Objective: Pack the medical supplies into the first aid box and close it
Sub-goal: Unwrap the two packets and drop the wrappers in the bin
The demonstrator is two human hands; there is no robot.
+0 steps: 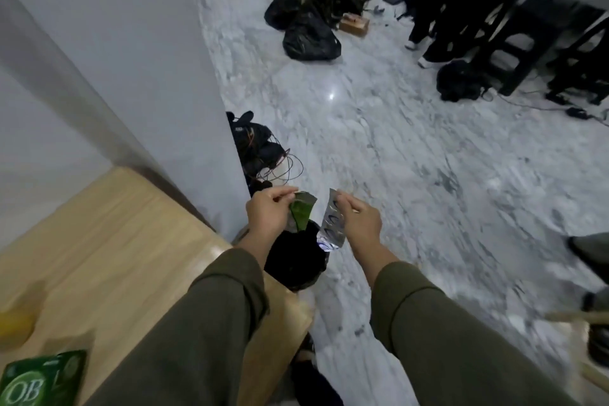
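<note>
My left hand (268, 212) pinches a crumpled green and silver wrapper (301, 211) by its top edge. My right hand (361, 221) pinches a silver blister strip (333, 222) that hangs down from my fingers. Both are held out past the corner of the wooden table (108, 241), above a black bin (296, 260) lined with a dark bag on the floor. A green packet with white letters (43, 379) lies on the table at the bottom left. No first aid box is in view.
A white wall corner (197, 92) stands right beside my left hand. Cables and dark gear (260, 148) lie behind it. Black rubbish bags (309, 33), a person's legs (438, 10) and black stools (527, 39) occupy the far marble floor. A yellow object (14, 326) rests on the table's left.
</note>
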